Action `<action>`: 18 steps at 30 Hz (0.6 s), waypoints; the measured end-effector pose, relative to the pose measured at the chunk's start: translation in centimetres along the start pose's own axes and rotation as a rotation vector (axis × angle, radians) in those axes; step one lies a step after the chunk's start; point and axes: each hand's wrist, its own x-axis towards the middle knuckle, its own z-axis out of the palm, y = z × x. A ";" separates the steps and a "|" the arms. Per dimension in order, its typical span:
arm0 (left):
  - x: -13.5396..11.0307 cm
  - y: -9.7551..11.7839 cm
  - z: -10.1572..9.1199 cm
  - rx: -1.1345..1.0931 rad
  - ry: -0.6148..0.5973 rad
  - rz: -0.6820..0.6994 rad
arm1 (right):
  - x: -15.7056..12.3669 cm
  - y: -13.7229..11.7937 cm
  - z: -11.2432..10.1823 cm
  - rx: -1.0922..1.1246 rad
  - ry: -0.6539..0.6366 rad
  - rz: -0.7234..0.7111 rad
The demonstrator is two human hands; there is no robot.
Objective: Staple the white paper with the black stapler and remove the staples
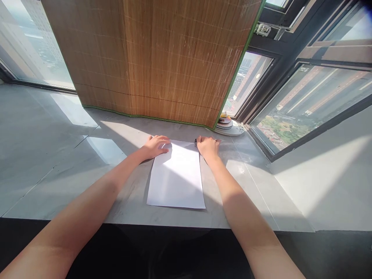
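Note:
A white sheet of paper (177,176) lies flat on the grey stone-look ledge, partly in sun and partly in shade. My left hand (155,147) rests on its far left corner, fingers stretched out over the edge and holding nothing. At the far right corner, my right hand (208,147) is closed around a small dark object (196,142). Only one end of that object shows beside my fingers, at the paper's edge, so I cannot make out its kind.
A brown bamboo blind (162,58) with green edging hangs down to the ledge (64,155) behind the paper. Stacked plates (228,126) stand in the window corner at the right. Dark-framed windows (314,100) and a white wall (328,186) bound the right side.

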 end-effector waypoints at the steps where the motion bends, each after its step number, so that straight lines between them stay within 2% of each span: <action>1: 0.0 0.0 0.0 0.000 -0.002 -0.002 | -0.1 -0.1 0.1 -0.021 0.007 -0.017; 7: 0.1 0.1 0.0 0.001 0.002 -0.001 | -0.9 -0.6 0.6 -0.138 0.031 -0.076; 11: 0.1 -0.1 0.2 0.004 0.004 -0.008 | -1.1 -0.8 0.9 -0.124 0.070 -0.102; 14: 0.1 -0.2 0.2 0.001 0.007 -0.005 | -0.7 -0.3 0.8 -0.006 0.085 -0.048; 18: 0.0 0.0 0.0 0.005 0.003 -0.003 | 0.3 1.3 0.5 0.268 0.115 0.049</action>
